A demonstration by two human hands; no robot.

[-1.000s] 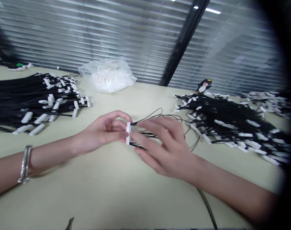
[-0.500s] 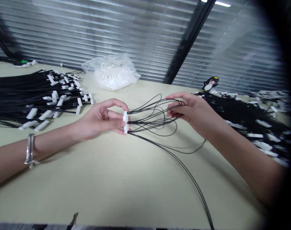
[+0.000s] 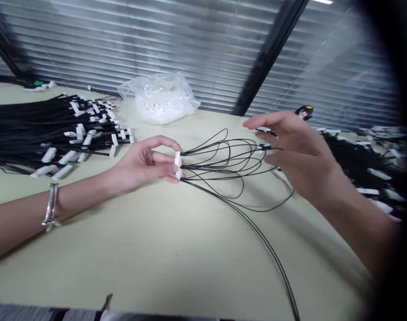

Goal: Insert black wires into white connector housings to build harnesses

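My left hand is closed in a pinch on a small white connector, held upright just above the table. Several thin black wires fan out of the connector to the right in loose loops. Two longer wires trail down toward the table's near right edge. My right hand hovers at the far end of the loops with its fingers stretched out and apart. The wire ends reach its fingertips, but I see no grip on them.
A large bundle of black cables with white connectors lies at the left. A clear plastic bag of white parts sits at the back. Another cable pile lies behind my right hand, with a small penguin figure. Blinds cover the window.
My right hand slid from the connector along the wires to the right, spreading them into loops, then opened its fingers. My left hand kept its pinch on the connector.
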